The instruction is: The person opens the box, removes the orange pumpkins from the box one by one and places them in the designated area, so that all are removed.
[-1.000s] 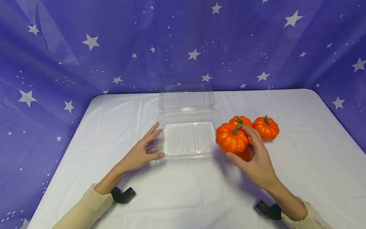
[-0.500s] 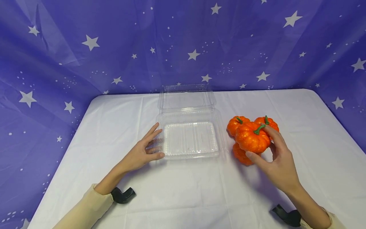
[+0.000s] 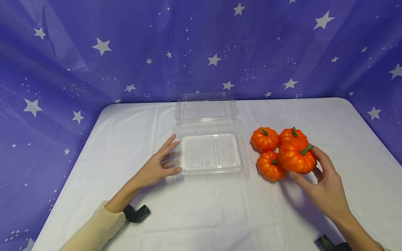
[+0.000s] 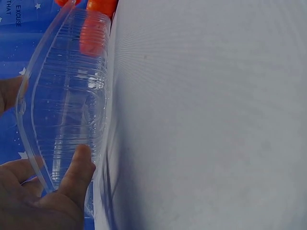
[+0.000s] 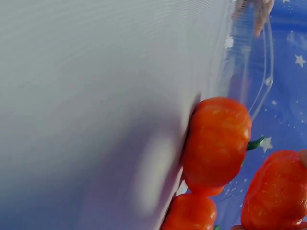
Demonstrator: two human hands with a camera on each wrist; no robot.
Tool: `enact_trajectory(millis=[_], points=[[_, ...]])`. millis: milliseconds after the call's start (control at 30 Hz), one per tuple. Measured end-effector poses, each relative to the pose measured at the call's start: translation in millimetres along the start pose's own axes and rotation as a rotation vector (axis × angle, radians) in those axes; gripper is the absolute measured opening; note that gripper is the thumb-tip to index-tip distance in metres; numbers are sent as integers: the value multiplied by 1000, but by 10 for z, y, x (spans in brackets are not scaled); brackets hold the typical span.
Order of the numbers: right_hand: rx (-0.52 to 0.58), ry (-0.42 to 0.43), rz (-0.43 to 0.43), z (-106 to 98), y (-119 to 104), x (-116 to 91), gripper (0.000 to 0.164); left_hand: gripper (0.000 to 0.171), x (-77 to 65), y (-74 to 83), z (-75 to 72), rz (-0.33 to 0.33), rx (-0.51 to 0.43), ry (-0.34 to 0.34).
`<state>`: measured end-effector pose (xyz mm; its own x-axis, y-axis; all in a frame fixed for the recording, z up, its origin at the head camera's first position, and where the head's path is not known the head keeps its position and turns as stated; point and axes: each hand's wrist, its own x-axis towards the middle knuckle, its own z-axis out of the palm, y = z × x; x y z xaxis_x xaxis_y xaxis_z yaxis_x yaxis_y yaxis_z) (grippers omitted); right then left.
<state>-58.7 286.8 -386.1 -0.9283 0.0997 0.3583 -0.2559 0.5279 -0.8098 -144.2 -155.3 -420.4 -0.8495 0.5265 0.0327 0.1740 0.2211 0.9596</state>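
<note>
My right hand (image 3: 328,190) grips a small orange pumpkin (image 3: 296,160) with a green stem, thumb on its near side and fingers at its right. In the right wrist view the held pumpkin (image 5: 276,191) hangs off the table, beside a standing pumpkin (image 5: 218,143). Three similar pumpkins rest close together: one at the back left (image 3: 265,140), one at the back right (image 3: 293,135) partly covered by the held one, and one in front (image 3: 270,167). My left hand (image 3: 154,169) rests with extended fingers against the left side of a clear plastic clamshell container (image 3: 210,151).
The container's hinged lid (image 3: 205,108) stands folded back towards the rear edge of the white-clothed table (image 3: 204,212). Behind it hangs a purple curtain with stars (image 3: 157,31). A black wrist piece (image 3: 136,213) protrudes from the left sleeve.
My right hand has carried the held pumpkin to the right, away from the container's right edge, past the front pumpkin. My left hand and the container have stayed put.
</note>
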Motion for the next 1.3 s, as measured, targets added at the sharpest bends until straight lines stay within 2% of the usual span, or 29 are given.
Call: enact_trajectory(millis=[267, 567, 767, 900, 1200, 1300], points=[[-63, 5, 51, -134, 152, -22, 87, 86, 5, 6, 3, 0, -3, 2], [-174, -80, 137, -231, 307, 2, 90, 86, 3, 15, 3, -2, 0, 2], [-252, -129, 106, -244, 368, 9, 78, 85, 10, 2, 0, 0, -7, -5], [-282, -161, 122, -261, 396, 36, 79, 86, 10, 15, 0, -1, -12, -4], [-246, -217, 196, -252, 449, 63, 83, 85, 6, -9, -7, 6, -13, 0], [-244, -217, 198, -248, 455, 60, 85, 85, 9, -8, -8, 5, -12, -1]])
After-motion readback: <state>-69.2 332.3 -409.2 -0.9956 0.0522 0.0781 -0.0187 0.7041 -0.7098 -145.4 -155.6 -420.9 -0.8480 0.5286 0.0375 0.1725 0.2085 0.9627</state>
